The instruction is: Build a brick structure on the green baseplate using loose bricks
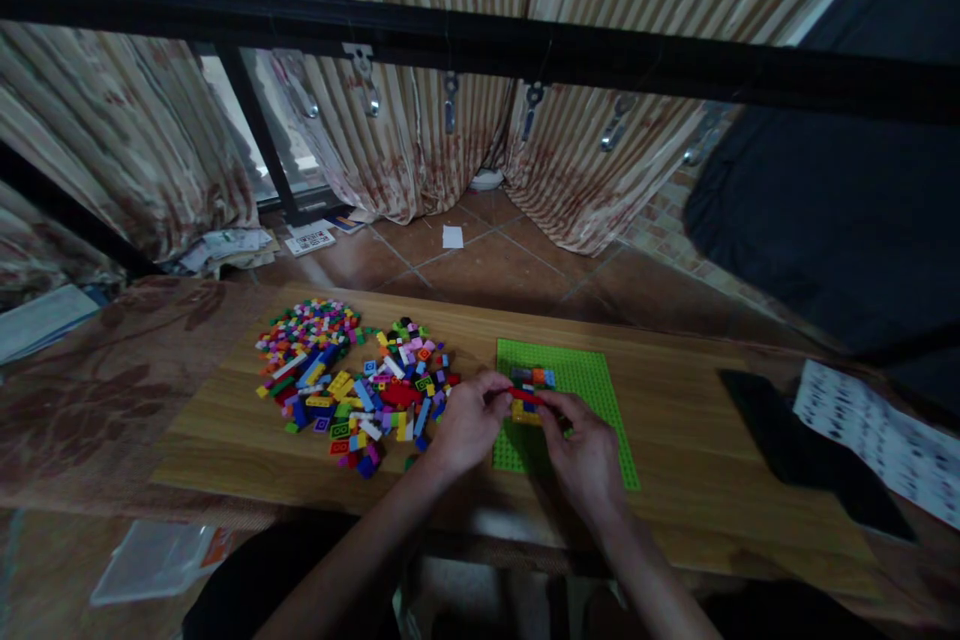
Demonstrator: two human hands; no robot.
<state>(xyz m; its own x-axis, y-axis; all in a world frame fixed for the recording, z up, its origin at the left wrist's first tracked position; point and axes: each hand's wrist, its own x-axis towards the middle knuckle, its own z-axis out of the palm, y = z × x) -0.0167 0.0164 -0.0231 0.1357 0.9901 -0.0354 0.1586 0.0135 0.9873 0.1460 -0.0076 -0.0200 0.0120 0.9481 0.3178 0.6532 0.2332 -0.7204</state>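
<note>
While both hands meet just right of the frame's middle, a long red brick (527,396) is between their fingertips, above the green board (615,420). The left hand (466,427) is nearly closed, with its thumb and finger pinching the brick's left end. The right hand (589,447) is curled too, and its fingertips seem to grip the right end; how tightly, I cannot tell. Right by the red brick are some yellow bricks (525,416), but I cannot tell if they touch it.

The red brick looks like hard plastic, so it should be light and stiff and not break easily. Its smooth sides could slip a little. The two ends look like good spots to hold. The board looks thin and might slide on the wooden table (697,450), so its edge is the place to steady it. Left of the middle lies a big heap of bricks (364,390).
</note>
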